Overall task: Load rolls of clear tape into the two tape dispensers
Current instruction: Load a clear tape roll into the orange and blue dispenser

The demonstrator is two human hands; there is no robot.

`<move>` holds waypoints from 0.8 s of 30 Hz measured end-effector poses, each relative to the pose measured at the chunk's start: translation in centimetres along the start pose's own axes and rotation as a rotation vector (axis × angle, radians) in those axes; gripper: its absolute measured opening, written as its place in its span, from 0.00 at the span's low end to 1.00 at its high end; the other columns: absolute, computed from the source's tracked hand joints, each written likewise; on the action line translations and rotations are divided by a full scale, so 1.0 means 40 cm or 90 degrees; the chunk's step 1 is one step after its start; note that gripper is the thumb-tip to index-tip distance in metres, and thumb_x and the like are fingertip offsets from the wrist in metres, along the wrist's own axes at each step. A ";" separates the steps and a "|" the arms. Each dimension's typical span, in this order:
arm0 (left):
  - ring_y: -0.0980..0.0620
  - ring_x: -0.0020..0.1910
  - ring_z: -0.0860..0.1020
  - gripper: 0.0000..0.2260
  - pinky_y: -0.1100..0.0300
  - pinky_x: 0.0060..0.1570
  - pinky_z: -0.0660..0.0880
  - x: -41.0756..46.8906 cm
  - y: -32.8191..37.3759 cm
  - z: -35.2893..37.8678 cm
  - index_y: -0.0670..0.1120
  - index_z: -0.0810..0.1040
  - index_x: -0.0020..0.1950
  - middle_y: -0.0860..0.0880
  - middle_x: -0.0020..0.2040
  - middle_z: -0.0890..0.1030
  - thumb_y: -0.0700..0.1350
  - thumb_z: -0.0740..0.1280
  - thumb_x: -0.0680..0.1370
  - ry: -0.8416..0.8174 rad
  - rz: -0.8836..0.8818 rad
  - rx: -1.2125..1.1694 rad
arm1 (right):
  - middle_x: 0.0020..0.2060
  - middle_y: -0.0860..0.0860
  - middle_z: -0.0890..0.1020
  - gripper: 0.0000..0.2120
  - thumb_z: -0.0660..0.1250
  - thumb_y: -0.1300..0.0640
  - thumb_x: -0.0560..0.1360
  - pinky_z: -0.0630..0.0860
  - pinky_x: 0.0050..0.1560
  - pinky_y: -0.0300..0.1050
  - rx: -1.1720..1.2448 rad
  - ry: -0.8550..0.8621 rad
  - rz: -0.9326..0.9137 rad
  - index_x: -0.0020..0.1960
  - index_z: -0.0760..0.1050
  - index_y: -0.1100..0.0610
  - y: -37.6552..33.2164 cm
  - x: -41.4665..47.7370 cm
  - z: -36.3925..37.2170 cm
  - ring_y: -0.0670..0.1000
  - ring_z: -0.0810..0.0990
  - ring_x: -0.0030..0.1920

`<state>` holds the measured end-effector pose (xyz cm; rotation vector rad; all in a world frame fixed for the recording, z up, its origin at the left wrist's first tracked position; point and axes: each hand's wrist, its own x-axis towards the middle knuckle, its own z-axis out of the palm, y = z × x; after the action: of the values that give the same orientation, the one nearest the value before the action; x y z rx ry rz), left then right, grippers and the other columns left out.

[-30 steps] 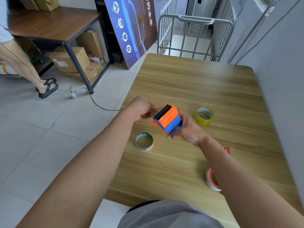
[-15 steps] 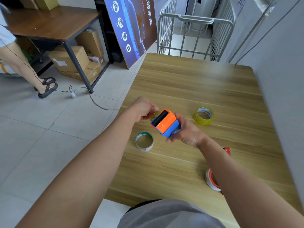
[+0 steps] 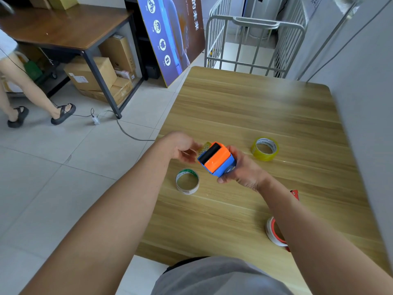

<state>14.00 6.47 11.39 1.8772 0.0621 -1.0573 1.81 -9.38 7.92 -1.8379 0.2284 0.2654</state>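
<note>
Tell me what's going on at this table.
A person is loading a tape dispenser. The right hand holds the orange and blue dispenser above the table, while the left hand pinches a bit of tape at its roller end. A yellowish roll and a white-cored roll lie flat on the table, untouched. A red and white dispenser sits near the front edge, partly hidden by the right arm.

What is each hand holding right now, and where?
Right hand grips the orange-and-blue plastic tape dispenser by its blue lower end. Left hand pinches the yellowish tape strip at the roller end.
</note>
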 end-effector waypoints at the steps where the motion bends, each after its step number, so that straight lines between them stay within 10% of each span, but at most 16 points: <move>1: 0.48 0.38 0.77 0.06 0.55 0.39 0.79 -0.002 -0.002 0.001 0.38 0.75 0.44 0.43 0.39 0.77 0.38 0.62 0.78 -0.018 -0.019 -0.004 | 0.35 0.50 0.76 0.26 0.73 0.78 0.59 0.75 0.31 0.34 -0.005 -0.003 -0.002 0.51 0.68 0.60 -0.001 0.000 0.000 0.41 0.76 0.33; 24: 0.51 0.32 0.74 0.06 0.64 0.30 0.76 -0.008 0.004 -0.013 0.35 0.77 0.45 0.44 0.36 0.76 0.28 0.65 0.72 0.029 0.086 0.107 | 0.35 0.50 0.76 0.24 0.73 0.76 0.59 0.76 0.32 0.35 -0.070 -0.023 -0.001 0.47 0.69 0.56 0.011 0.004 0.007 0.41 0.76 0.34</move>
<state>14.20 6.89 11.83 2.0259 -0.1295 -0.9528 1.81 -9.24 7.41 -1.9406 0.1905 0.3141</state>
